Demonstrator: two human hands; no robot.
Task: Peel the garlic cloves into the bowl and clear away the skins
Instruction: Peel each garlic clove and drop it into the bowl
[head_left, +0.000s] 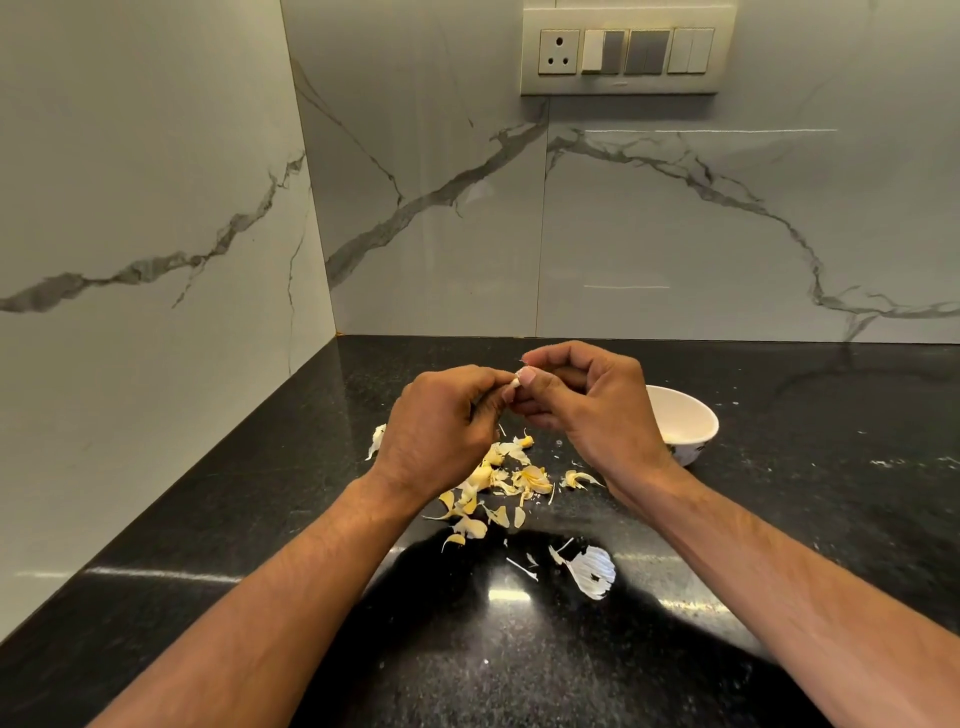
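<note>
- Left hand (441, 421) and right hand (587, 405) raised together above the glossy black speckled stone table (779, 519), fingertips meeting.
- Small pale garlic clove (516, 384) pinched between the two hands; only its whitish end shows, the rest hidden by fingers.
- Left fingers curled tight round the clove from the left; right thumb and forefinger nipped on its tip, other right fingers folded under.
- Heap of yellowish, papery garlic skins (498, 483) lying on the table directly below the hands, scattered loose toward the near edge.
- One larger white, ribbed skin piece (592, 571) lies apart, nearer the person.
- Another pale scrap (376, 441) just left of the left hand.
- Round white ceramic bowl (685, 421) stands on the table to the right, partly behind the right hand; contents hard to make out.
- White marble-veined wall panels (675, 234) behind; cream switch plate with socket (623, 52) above.
</note>
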